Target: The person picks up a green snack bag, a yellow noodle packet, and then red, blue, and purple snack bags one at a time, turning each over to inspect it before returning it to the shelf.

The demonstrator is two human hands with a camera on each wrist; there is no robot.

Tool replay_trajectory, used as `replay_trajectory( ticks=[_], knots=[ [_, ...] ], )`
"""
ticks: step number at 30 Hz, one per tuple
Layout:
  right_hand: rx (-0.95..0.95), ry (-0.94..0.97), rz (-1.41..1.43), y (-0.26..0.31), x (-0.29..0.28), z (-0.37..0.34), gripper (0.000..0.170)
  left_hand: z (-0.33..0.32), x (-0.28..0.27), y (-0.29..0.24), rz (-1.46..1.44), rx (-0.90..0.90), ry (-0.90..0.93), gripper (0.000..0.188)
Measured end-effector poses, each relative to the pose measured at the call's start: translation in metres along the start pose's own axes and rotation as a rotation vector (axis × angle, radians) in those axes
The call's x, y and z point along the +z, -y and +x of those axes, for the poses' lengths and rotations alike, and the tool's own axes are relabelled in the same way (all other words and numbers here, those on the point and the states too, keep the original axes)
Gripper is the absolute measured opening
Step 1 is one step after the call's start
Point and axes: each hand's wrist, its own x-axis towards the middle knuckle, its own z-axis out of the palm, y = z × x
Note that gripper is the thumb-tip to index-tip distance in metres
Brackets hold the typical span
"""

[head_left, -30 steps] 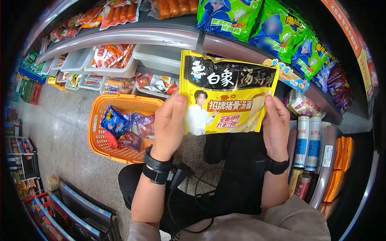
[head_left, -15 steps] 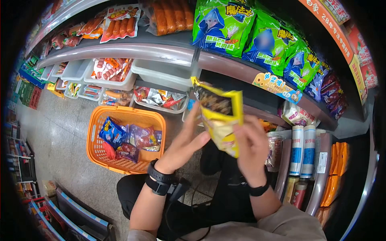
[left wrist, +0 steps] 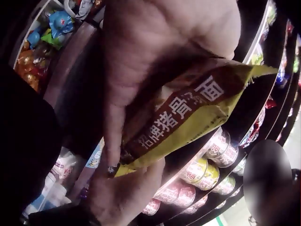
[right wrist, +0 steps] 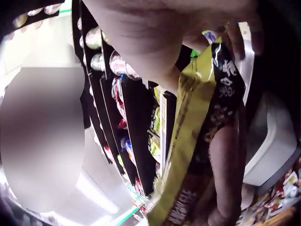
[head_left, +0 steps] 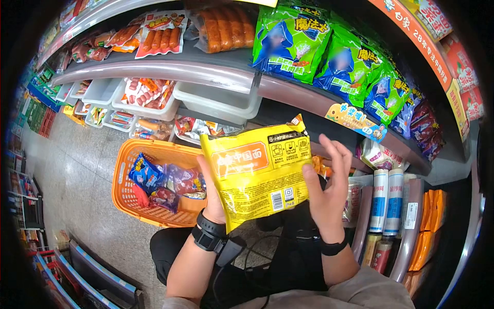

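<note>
A yellow instant noodle packet (head_left: 260,172), its back with printed text, pictograms and barcode, faces up in the head view. My left hand (head_left: 212,193) grips it at the left side, most fingers hidden behind the packet. At its right edge is my right hand (head_left: 329,188), thumb touching the packet and the other fingers loosely straight and spread. The left wrist view shows the packet (left wrist: 176,117) from its front side, with a left finger (left wrist: 114,134) lying along it. In the right wrist view the packet (right wrist: 195,117) stands edge-on.
An orange basket (head_left: 121,193) with several snack bags sits on the floor at left. Shelves ahead carry green snack bags (head_left: 290,44) and packed sausages (head_left: 226,28). Clear plastic bins (head_left: 218,100) line the lower shelf. Noodle rolls (head_left: 378,201) stand at right.
The packet has been turned over from its printed front, through edge-on, to its back. The right hand has loosened from its right side; the left hand keeps hold.
</note>
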Motion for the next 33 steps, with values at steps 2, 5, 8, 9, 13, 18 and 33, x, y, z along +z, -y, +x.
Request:
replay_trajectory(
  ticks=[2,5,8,9,13,18,33],
  knots=[
    [0.073,0.012,0.023,-0.003,-0.006,0.001,0.038,0.007,-0.025,0.009,-0.522,-0.058,0.290,0.089],
    [0.676,0.342,0.879,-0.005,-0.013,-0.007,0.035,0.011,-0.031,0.008,-0.348,-0.063,0.309,0.085],
    [0.652,0.257,0.949,-0.010,-0.003,-0.009,0.033,0.004,-0.019,0.005,0.200,-0.030,0.022,0.088],
    [0.649,0.255,0.948,-0.013,-0.002,-0.010,0.033,0.006,-0.010,-0.002,0.077,-0.054,0.069,0.091],
    [0.625,0.160,0.872,-0.017,0.000,-0.007,0.032,0.011,-0.011,-0.007,-0.177,-0.135,0.232,0.093],
    [0.626,0.092,0.882,-0.021,0.001,-0.006,0.031,0.009,-0.013,-0.004,0.156,-0.056,0.169,0.050],
    [0.362,-0.155,0.304,-0.017,0.002,-0.018,0.014,0.017,-0.006,0.009,0.782,0.300,0.082,0.085]
  ],
)
